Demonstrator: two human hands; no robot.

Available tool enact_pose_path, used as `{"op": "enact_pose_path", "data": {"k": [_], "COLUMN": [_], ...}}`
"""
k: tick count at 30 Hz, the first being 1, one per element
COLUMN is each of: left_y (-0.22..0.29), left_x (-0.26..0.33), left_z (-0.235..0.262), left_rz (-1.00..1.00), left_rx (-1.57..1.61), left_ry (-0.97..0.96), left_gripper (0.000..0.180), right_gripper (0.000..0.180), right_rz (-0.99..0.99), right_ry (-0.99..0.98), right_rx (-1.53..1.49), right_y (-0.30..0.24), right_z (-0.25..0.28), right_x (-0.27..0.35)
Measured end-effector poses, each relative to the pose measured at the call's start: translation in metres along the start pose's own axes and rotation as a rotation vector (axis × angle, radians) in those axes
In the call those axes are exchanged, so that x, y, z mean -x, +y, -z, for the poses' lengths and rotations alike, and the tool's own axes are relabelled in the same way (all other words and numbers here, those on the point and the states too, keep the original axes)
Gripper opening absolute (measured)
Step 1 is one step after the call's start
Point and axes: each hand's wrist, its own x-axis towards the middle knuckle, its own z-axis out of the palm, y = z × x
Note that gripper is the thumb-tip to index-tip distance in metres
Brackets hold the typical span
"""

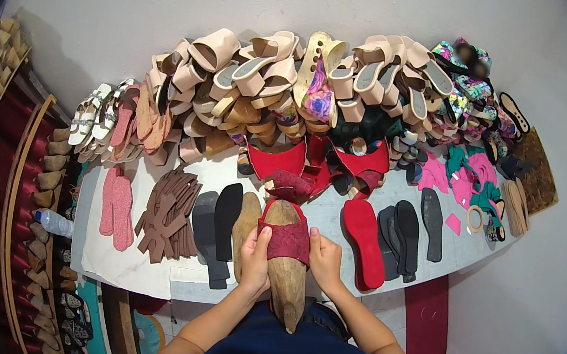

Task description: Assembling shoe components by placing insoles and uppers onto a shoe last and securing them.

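Observation:
Between my two hands is a wooden shoe last (286,289), its narrow end toward my body. A dark red textured strap (284,241) wraps across it, and a bright red edge shows around its far end. My left hand (255,262) closes on the left side, thumb on top by the strap's edge. On the opposite side my right hand (325,258) grips the same last, thumb up against the strap. The other fingers are mostly hidden beneath. Just left of the last lies a tan sole (243,225), partly covered by it.
Red upper pieces (278,161) lie beyond my hands. A red sole (364,243) and dark soles (403,238) are to the right; black soles (226,219) and brown strips (170,220) to the left. Beige sandals (262,65) pile against the wall. A rack of lasts (49,180) stands left.

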Motion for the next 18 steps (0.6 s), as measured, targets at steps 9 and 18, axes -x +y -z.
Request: {"op": "enact_pose_path", "data": {"k": [9,18], "left_y": [-0.009,-0.011], "left_x": [-0.014,-0.018], "left_z": [0.006,0.007], "left_rz": [0.015,0.154], "left_rx": [0.025,-0.010], "left_ry": [0.026,-0.015], "left_gripper": [0.025,0.028], "right_gripper": [0.053,0.050], "right_rz": [-0.085,-0.211], "right_ry": [-0.020,-0.250], "right_rx": [-0.019,-0.131], "right_y": [0.011,0.025], "right_z": [-0.006,0.011], "right_x": [-0.001,-0.009]}}
